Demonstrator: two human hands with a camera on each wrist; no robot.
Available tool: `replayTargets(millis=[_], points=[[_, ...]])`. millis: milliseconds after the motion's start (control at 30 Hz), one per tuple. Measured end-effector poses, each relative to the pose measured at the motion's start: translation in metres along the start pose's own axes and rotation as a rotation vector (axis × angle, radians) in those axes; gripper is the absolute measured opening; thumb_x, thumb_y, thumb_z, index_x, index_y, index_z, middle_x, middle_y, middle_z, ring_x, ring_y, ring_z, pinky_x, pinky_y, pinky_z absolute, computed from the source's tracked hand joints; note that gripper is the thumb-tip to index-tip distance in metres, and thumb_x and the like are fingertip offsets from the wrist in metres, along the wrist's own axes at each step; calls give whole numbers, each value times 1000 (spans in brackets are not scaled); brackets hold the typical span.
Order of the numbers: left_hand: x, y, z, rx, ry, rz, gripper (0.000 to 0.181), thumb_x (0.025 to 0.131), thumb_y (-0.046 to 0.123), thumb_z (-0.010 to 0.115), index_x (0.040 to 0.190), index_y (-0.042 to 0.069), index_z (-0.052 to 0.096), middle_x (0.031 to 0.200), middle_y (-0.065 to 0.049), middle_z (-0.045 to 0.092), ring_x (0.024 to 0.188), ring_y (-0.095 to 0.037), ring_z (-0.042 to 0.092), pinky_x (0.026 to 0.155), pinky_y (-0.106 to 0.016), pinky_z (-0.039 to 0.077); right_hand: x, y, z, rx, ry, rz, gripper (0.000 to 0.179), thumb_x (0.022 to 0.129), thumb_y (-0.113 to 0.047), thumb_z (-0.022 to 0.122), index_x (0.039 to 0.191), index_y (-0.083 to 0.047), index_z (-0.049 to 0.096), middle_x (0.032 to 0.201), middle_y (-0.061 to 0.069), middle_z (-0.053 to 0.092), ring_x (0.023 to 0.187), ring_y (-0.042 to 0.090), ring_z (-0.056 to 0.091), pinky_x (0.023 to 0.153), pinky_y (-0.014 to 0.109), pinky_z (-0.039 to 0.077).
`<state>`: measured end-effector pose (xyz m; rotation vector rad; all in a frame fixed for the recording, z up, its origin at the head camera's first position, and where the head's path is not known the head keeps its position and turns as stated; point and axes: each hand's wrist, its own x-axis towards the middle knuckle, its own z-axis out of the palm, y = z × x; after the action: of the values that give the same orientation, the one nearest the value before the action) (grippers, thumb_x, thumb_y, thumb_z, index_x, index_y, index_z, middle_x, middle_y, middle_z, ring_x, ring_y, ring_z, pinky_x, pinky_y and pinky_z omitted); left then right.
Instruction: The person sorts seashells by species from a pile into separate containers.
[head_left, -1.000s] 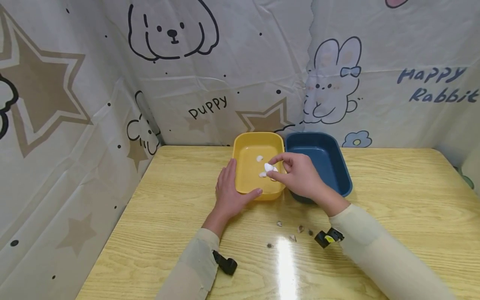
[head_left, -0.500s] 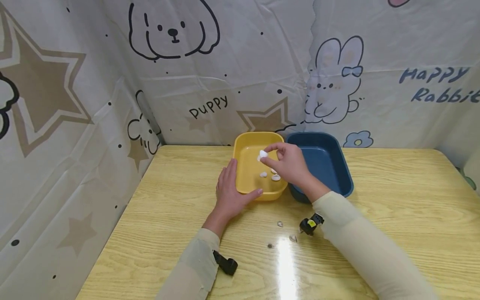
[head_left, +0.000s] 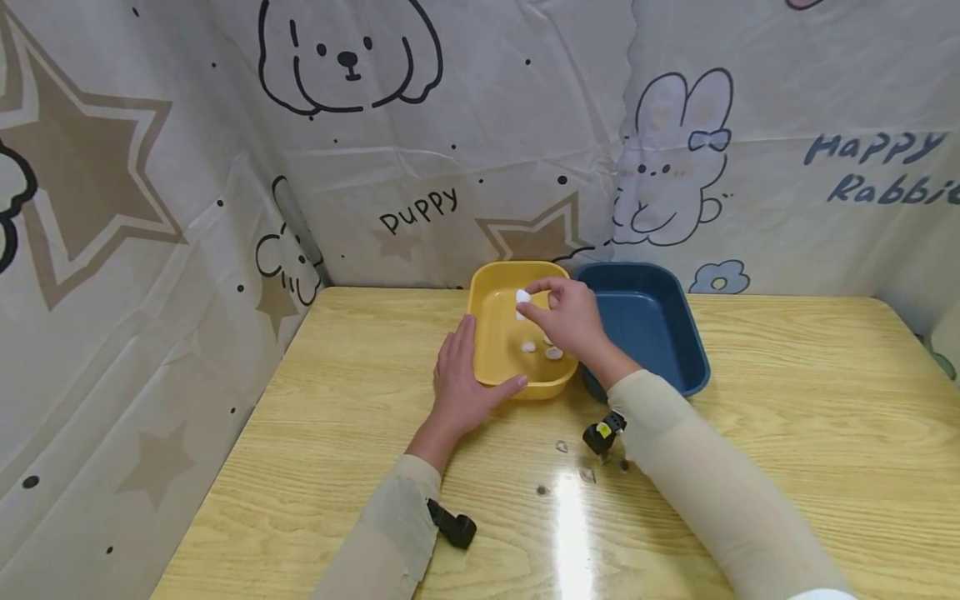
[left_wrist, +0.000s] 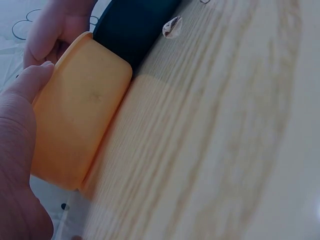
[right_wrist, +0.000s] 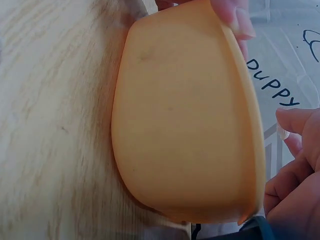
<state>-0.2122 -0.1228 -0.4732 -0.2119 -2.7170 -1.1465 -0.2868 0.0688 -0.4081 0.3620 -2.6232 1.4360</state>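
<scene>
My right hand (head_left: 572,321) is over the yellow basin (head_left: 497,354), pinching a small white shell (head_left: 522,297) between thumb and index finger. In the right wrist view the shell (right_wrist: 282,132) shows only partly between the fingertips. Several more white shells lie on the basin's floor, among them one shell (head_left: 553,353) near its right side. My left hand (head_left: 459,387) holds the basin at its front left corner, fingers along the left side and thumb over the front rim. The left wrist view shows that thumb (left_wrist: 37,77) at the basin's edge.
A dark blue basin (head_left: 648,337) stands against the yellow one's right side. Several small brownish shells lie on the wooden table in front, including a shell (head_left: 587,476) near a bright glare. A printed curtain (head_left: 420,150) hangs behind the table's back edge.
My right hand has moved left and toward the back of the yellow basin with the white shell, uncovering shells on its floor. The left hand keeps its place.
</scene>
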Motion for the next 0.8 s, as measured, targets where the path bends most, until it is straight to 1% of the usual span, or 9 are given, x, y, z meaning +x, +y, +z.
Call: replayTargets(millis=[333,567,800], points=[[1,3,-1,-2,-5,1,120,75,67,75,162,17,10,166,5,11,148,-31,10,114,-57,13,3,5,6,-17,-10,58,28,88,-28,79,108,-11,72,58,4,35,47,20,33,45,28,23],[1,2,0,4,-5,2,121,75,69,74,162,18,8,166,6,10,148,-32,11,114,-58,13,4,6,10,-52,-21,58,28,89,-29,79,109,-11,72,59,4,37,49,21,34,46,29,24],[1,0,0,3,6,9,120,74,68,75,162,16,10,166,4,12,148,-34,12,113,-59,14,5,6,12,-52,-31,50,33,89,-29,78,114,-8,72,60,4,38,51,21,36,47,30,24]])
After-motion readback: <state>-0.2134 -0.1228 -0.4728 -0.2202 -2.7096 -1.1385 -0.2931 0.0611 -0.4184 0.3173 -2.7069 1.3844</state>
